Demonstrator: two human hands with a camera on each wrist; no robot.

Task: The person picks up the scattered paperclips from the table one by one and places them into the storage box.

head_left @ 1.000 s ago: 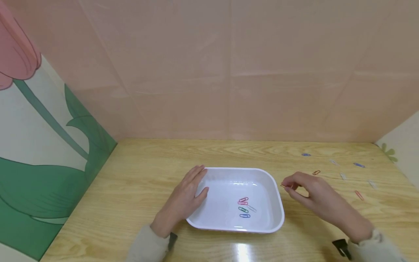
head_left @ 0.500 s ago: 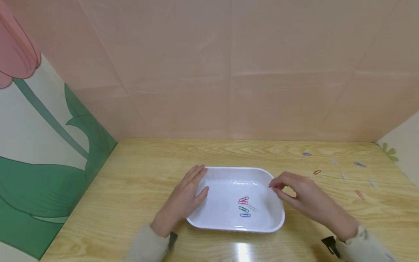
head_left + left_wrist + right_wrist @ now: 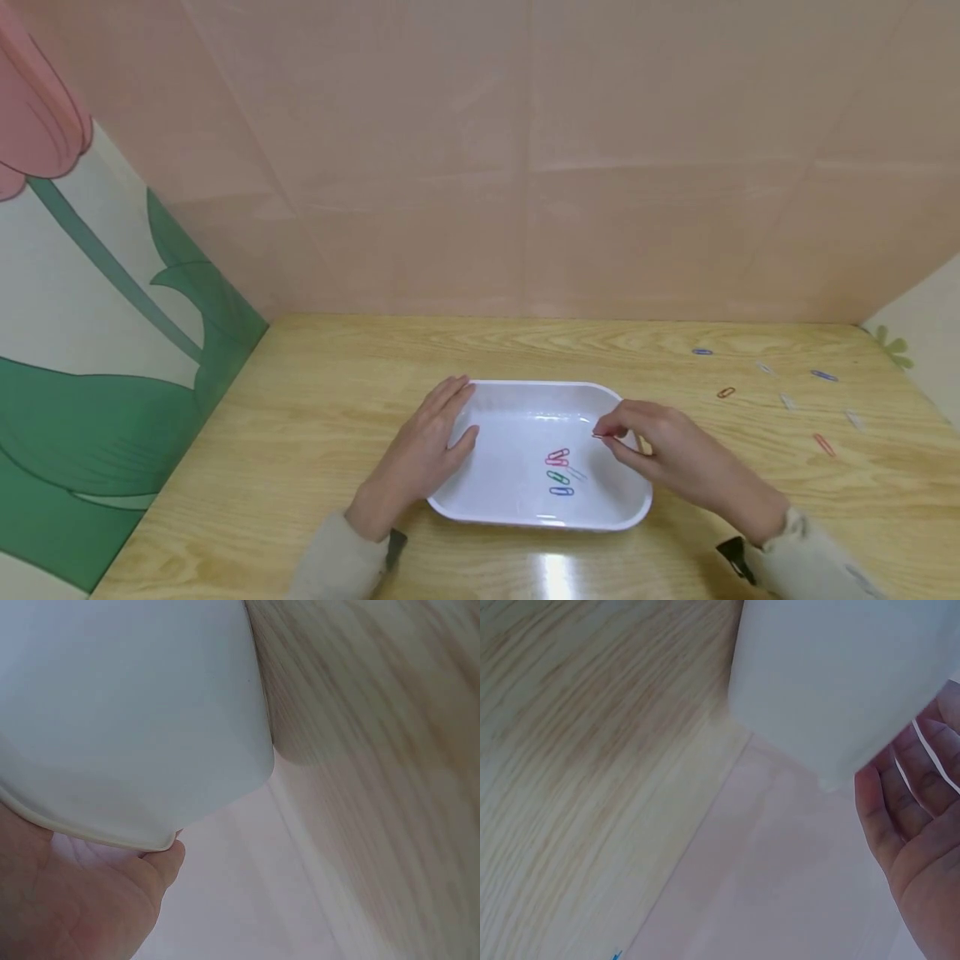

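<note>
A white rectangular tray [image 3: 510, 500] stands on the table. My left hand [image 3: 423, 454] rests on its left rim with the fingers straight; the left wrist view shows that palm against the tray's outer wall [image 3: 150, 712]. Between thumb and forefinger, my right hand [image 3: 667, 446] pinches a small reddish paper clip [image 3: 597, 436] over the right part of the tray. On the tray floor lie pink paper clips [image 3: 557, 457], a green paper clip [image 3: 557, 477], a blue paper clip [image 3: 561, 492] and a pale one [image 3: 576, 474].
Several paper clips are scattered over the wooden table [image 3: 315, 417] on the right: a blue one [image 3: 824, 376], a red one [image 3: 824, 444], an orange-brown one [image 3: 726, 392] and some whitish ones. A pinkish covered wall [image 3: 525, 208] rises behind the table's back edge.
My right hand has moved left with the paper clip, from just outside the tray's right rim to over its inside. The left hand has stayed on the rim.
</note>
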